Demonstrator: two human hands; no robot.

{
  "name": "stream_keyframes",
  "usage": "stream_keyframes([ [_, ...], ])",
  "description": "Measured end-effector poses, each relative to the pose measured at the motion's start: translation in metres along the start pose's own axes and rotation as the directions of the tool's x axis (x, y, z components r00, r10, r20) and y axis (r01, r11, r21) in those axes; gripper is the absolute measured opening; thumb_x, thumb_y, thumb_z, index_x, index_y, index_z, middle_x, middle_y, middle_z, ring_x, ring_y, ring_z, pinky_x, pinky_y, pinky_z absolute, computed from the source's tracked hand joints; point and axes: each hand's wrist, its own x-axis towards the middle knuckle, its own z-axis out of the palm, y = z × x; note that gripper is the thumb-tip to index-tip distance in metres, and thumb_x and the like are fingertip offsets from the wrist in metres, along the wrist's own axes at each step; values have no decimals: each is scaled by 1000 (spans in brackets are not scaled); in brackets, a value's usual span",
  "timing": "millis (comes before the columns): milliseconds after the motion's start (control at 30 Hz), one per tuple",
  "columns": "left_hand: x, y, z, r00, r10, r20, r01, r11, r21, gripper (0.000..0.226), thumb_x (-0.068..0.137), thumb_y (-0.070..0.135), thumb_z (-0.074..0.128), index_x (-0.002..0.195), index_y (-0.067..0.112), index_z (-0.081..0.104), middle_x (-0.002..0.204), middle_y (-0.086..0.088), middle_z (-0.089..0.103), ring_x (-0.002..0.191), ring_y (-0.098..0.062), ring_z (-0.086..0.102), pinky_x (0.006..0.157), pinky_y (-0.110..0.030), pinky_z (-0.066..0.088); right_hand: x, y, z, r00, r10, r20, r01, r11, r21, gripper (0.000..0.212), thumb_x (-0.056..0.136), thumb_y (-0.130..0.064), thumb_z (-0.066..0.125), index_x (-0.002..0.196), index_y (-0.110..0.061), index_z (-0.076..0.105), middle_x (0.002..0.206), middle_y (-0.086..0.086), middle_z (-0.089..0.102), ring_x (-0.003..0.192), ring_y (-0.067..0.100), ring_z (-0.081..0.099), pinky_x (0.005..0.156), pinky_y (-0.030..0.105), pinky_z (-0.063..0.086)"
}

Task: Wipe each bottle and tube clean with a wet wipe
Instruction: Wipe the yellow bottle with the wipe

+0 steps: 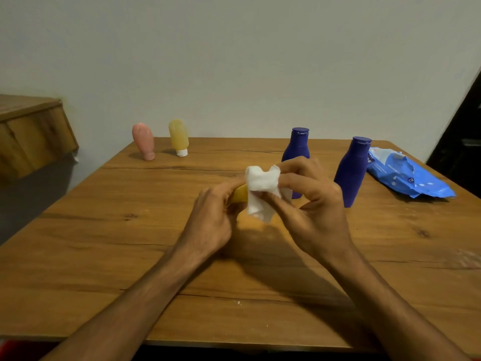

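My left hand [212, 217] grips a yellow tube [240, 194] above the middle of the wooden table [104, 243]; most of the tube is hidden by fingers and cloth. My right hand [311, 204] pinches a crumpled white wet wipe [261, 190] wrapped around the tube's right end. A pink tube [144, 141] and a pale yellow tube [179, 137] stand cap-down at the back left. Two dark blue bottles stand upright on the right: one blue bottle [298, 145] partly behind my right hand, the other blue bottle [352, 170] further right.
A blue pack of wet wipes [408, 175] lies at the table's right edge, beside the right-hand bottle. A wooden cabinet [31, 131] juts out at the left against the pale wall. The table's front edge runs just below my forearms.
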Motion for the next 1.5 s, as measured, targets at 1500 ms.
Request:
stream_keyframes([
  [1500,3,-4,5,997,-79,8,79,974,-214,58,83,-19,59,125,20,64,122,4,67,115,-15,61,92,-42,56,9,3,-15,968,246,41,-250,958,139,22,78,-37,69,96,-25,70,100,-8,62,101,13,53,80,36,51],
])
